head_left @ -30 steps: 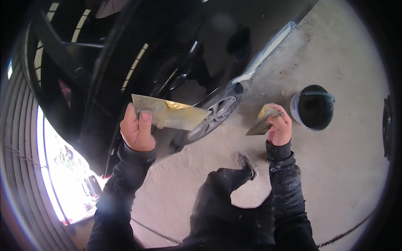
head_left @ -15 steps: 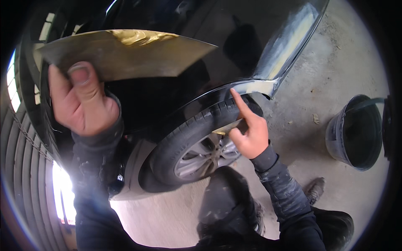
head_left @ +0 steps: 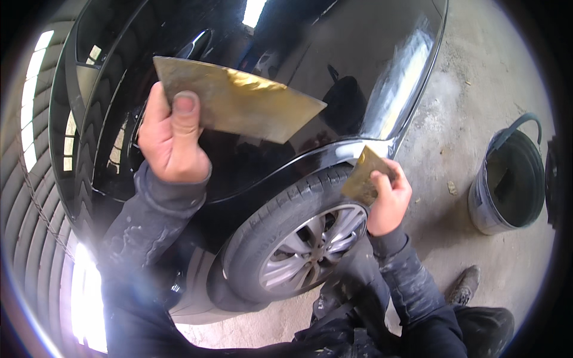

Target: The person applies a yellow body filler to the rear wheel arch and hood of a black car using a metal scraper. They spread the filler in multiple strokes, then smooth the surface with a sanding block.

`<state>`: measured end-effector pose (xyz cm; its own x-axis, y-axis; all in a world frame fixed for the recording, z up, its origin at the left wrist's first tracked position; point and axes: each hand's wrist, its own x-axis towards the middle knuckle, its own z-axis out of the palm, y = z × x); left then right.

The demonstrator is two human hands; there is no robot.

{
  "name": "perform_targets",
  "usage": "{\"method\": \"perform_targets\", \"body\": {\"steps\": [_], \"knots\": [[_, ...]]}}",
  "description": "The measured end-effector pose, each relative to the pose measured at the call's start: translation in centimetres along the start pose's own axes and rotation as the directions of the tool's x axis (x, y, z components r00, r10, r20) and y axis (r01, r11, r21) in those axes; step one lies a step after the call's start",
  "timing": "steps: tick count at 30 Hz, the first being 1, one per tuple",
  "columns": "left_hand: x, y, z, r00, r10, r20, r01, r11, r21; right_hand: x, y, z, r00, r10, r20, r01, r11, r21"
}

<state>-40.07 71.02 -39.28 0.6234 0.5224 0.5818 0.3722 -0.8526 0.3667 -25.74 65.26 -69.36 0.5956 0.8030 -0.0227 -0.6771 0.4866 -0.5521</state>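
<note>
My left hand (head_left: 174,140) grips a wide flat metal putty sheet (head_left: 221,110) by its left end, thumb on its face. A lump of glossy golden-yellow filler (head_left: 248,80) sits along the sheet's upper edge. Between the thumb and fingers of my right hand (head_left: 391,200) is a smaller putty spreader (head_left: 362,179) with a dab of yellow on its top corner. That spreader is near the black car's wheel arch, in front of the tire (head_left: 286,212). Whitish, sanded filler patches (head_left: 399,83) cover the rear corner of the body panel and the top of the arch.
To the right on the concrete floor (head_left: 444,238) stands a dark bucket (head_left: 507,185) with a raised handle. The black car body (head_left: 239,161) fills the upper middle. A ribbed shutter (head_left: 30,221) is at the left. My shoe (head_left: 464,285) shows at lower right.
My left hand and the wide sheet have shifted right and slightly down. My right index finger, earlier pointing at the wheel arch, is now bent around the spreader, which is raised upright.
</note>
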Motion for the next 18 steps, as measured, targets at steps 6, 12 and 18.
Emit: {"method": "perform_targets", "body": {"steps": [6, 12, 18], "knots": [[-1.0, 0.3, -0.2, 0.993, -0.007, -0.121, 0.023, 0.991, 0.133, 0.6, 0.9, 1.1, 0.666, -0.524, 0.531, 0.737, 0.349, -0.579], [-0.9, 0.8, 1.1, 0.982, -0.011, -0.191, 0.031, 0.994, 0.102, 0.9, 2.6, 3.1, 0.583, -0.593, 0.556, 0.784, 0.230, -0.577], [-0.9, 0.8, 1.3, 0.991, -0.038, -0.125, 0.049, 0.995, 0.085, 1.2, 3.6, 3.3, 0.563, -0.619, 0.548, 0.794, 0.220, -0.567]]}}
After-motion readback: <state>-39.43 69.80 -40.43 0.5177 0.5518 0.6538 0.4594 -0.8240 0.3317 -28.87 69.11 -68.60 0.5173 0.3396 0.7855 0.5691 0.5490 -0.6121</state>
